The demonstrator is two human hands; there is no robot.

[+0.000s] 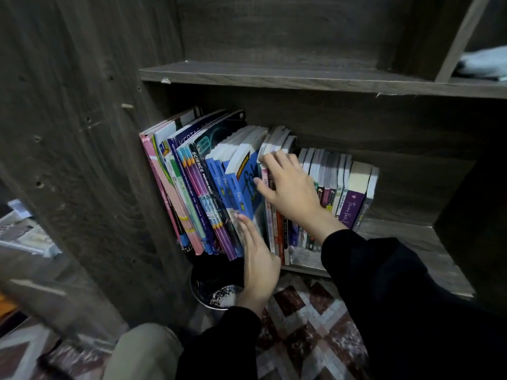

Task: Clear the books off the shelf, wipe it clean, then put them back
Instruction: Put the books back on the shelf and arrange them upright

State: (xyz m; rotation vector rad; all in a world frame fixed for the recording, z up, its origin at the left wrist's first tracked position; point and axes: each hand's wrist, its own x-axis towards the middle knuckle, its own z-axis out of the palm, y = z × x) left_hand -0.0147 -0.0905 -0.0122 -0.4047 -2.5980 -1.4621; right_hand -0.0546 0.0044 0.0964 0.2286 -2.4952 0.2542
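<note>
A row of books fills the low shelf [406, 237] of a dark wooden bookcase. Tall workbooks in pink, purple and blue [197, 193] lean left at the left end. Smaller paperbacks [337, 182] stand to the right, ending with a purple-spined book [352, 205]. My left hand [258, 259] presses flat with straight fingers against the lower spines of the blue books [233, 187]. My right hand [288, 185] reaches over the middle books, its fingertips curled on the top edges of white-paged books [277, 138] and its thumb on a blue cover.
An empty shelf board [274, 75] lies above the books. A pale cloth [482, 64] sits in the upper right compartment. A dark round bin [214, 283] stands on the patterned carpet [301, 325] below the shelf. The bookcase side panel [82, 160] rises at the left.
</note>
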